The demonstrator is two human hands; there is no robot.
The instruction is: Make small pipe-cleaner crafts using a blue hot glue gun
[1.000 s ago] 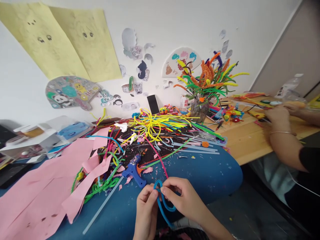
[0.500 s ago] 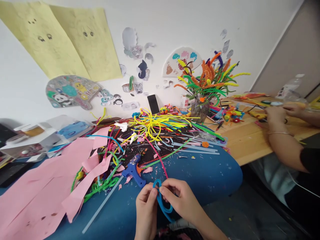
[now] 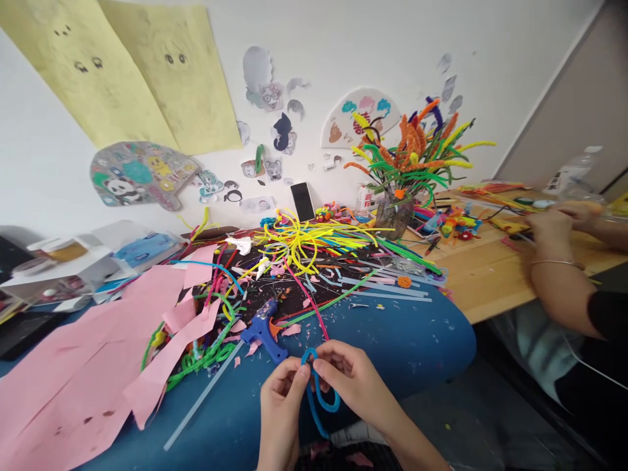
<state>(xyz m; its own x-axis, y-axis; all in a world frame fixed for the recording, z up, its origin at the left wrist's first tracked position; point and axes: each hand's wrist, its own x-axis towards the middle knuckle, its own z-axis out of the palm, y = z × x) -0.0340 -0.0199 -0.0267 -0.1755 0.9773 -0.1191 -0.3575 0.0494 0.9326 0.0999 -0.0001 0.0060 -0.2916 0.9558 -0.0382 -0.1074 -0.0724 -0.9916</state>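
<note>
Two hands [image 3: 280, 400] [image 3: 350, 379] pinch one looped blue pipe cleaner [image 3: 331, 409] near one blue glue gun [image 3: 263, 331].

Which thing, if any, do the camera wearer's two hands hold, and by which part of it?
A blue pipe cleaner: the left hand pinches the left side of its small upper loop, the right hand the right side.

pale wall [image 3: 392, 39] behind, yellow sheets [image 3: 196, 111] on it at upper left; grey-brown panel [image 3: 579, 98] far right. blue-topped table [image 3: 412, 353], corner rounded; light wooden table [image 3: 471, 281] just beside. floor [image 3: 456, 418] dark grey. light soft.
</note>
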